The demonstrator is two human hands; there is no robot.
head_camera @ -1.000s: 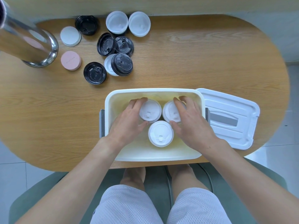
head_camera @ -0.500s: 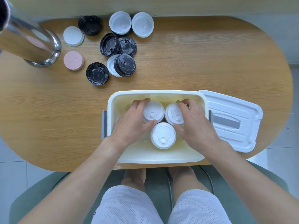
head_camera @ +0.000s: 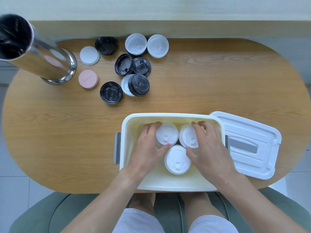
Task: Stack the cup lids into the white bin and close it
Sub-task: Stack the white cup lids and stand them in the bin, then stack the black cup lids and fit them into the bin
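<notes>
Nearest the person, the rectangular white plastic bin [head_camera: 171, 186] sits at the table's front edge, smooth-walled with a glossy cream interior and grey latches at either end. Inside it stand three stacks of white domed cup lids. The near stack [head_camera: 177, 159] is untouched between the hands. The left hand [head_camera: 148, 148] curls fingers and thumb around the left rear stack [head_camera: 167, 134], and the right hand [head_camera: 207, 147] likewise wraps the right rear stack [head_camera: 188, 136].

Compared with the moments before, the hands' hold on the two rear stacks looks the same; the two stacks now sit close together near the far wall, touching or nearly so (the shift is slight, and the view itself has moved). I read this as squaring up the stacks to leave room, not a new step.

Just right of the bin lies its ribbed white plastic bin cover [head_camera: 249, 145], off the bin and flat on the table, with a grey handle strip.

Farther back on the matt oak-grain oval table [head_camera: 218, 81] lie loose lids not yet binned: glossy black ones [head_camera: 111, 92], some overlapping, two upturned white ones [head_camera: 136, 43], a flat white disc [head_camera: 89, 55] and a pink disc [head_camera: 88, 79]. A polished steel tumbler [head_camera: 42, 59] stands far left. So I judge the task is well short of done.
</notes>
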